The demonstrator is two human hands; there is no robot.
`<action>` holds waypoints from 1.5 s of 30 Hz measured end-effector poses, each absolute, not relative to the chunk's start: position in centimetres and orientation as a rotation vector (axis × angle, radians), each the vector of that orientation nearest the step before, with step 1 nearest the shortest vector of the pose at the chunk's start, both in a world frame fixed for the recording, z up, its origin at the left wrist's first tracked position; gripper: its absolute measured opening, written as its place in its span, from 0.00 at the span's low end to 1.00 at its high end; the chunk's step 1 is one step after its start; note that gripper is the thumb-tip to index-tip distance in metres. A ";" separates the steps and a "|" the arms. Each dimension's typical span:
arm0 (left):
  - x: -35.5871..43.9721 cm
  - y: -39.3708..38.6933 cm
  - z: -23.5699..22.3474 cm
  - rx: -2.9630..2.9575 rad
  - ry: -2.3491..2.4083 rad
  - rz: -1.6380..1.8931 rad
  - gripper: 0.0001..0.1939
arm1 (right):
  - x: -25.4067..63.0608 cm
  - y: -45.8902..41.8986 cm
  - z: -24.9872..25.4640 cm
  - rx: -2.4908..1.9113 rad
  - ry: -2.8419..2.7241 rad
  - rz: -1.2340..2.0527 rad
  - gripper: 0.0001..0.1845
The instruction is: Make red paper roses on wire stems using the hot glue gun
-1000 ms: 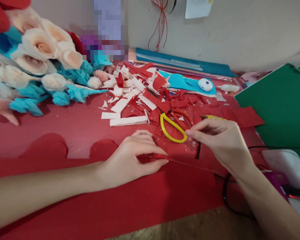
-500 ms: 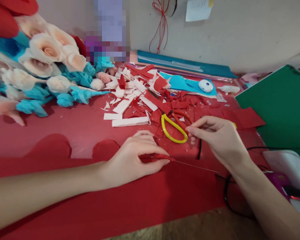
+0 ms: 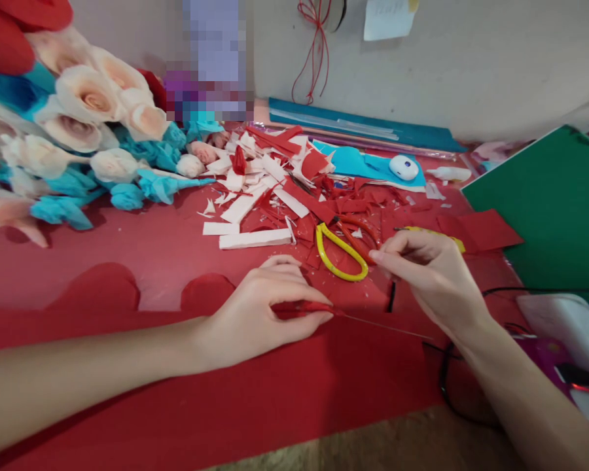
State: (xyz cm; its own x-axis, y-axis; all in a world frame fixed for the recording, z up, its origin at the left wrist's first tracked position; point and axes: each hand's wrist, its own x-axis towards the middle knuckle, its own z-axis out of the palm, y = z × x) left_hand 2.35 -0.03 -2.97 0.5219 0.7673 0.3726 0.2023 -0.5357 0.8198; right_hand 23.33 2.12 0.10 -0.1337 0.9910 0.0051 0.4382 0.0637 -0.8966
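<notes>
My left hand (image 3: 265, 301) rests low over the red paper sheet (image 3: 255, 399), thumb and fingers pinching a narrow piece of rolled red paper (image 3: 302, 307). Out of its right end runs a thin wire (image 3: 383, 326). My right hand (image 3: 422, 265) is raised to the right of it, thumb and forefinger pressed together. Whatever sits between those fingertips is too small to make out. Close by the right fingertips lie scissors (image 3: 342, 261) with one yellow and one red handle loop, their blades under paper scraps.
Red and white paper scraps (image 3: 260, 190) are heaped beyond the hands. Paper flowers (image 3: 93, 98) fill the left. A white round case (image 3: 404, 168) sits on blue paper. A green board (image 3: 554, 209) leans at right, above a black cable (image 3: 444, 386). Rounded red petals (image 3: 103, 288) lie left.
My right hand has shifted slightly to the right, away from the scissors' handles. The left hand keeps its hold on the rolled red paper in the same spot.
</notes>
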 end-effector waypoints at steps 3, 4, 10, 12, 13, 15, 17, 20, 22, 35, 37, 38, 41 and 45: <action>2.4 0.0 -2.9 2.031 0.791 0.969 0.03 | 23.4 2.0 0.1 -1.433 -1.657 1.086 0.14; 2.4 0.0 -2.9 2.032 0.792 0.970 0.03 | 23.4 2.0 0.1 -1.423 -1.652 1.120 0.13; 2.4 0.0 -3.0 2.031 0.789 0.984 0.02 | 23.4 2.0 0.2 -1.393 -1.650 1.221 0.13; 2.4 -0.1 -3.0 2.029 0.792 0.977 0.03 | 23.3 2.0 0.2 -1.381 -1.645 1.249 0.12; 2.4 -0.1 -3.0 2.029 0.792 0.977 0.03 | 23.3 2.0 0.2 -1.369 -1.638 1.268 0.12; 2.4 0.0 -3.0 2.028 0.789 0.979 0.03 | 23.3 2.0 0.2 -1.337 -1.617 1.311 0.13; 2.4 0.0 -2.9 2.027 0.783 0.980 0.03 | 23.3 2.1 0.1 -1.311 -1.600 1.342 0.16; 2.4 0.0 -2.9 2.029 0.782 0.986 0.03 | 23.6 2.1 -0.1 -1.316 -1.573 1.355 0.18; 2.4 0.0 -2.9 2.033 0.785 0.996 0.03 | 23.7 2.1 -0.2 -1.333 -1.552 1.354 0.16; 2.3 -0.1 -3.0 2.032 0.802 0.977 0.03 | 23.4 2.4 -0.3 -1.269 -1.501 1.373 0.09; 2.3 0.0 -3.0 2.033 0.802 0.973 0.03 | 23.4 2.3 -0.2 -1.272 -1.519 1.366 0.09; 2.4 0.0 -3.0 2.033 0.802 0.975 0.03 | 23.5 2.3 -0.2 -1.284 -1.518 1.367 0.09; 2.4 0.0 -3.0 2.033 0.800 0.979 0.03 | 23.5 2.4 -0.2 -1.334 -1.512 1.351 0.09; 2.4 0.0 -3.0 2.031 0.800 0.974 0.03 | 23.5 2.4 -0.2 -1.391 -1.544 1.284 0.10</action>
State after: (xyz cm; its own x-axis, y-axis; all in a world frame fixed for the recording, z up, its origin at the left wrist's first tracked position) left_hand 2.36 -0.04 -2.95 0.5185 0.7704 0.3710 0.2137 -0.5369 0.8161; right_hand 23.51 2.38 -0.18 -0.1934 0.9736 -0.1214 0.2973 -0.0597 -0.9529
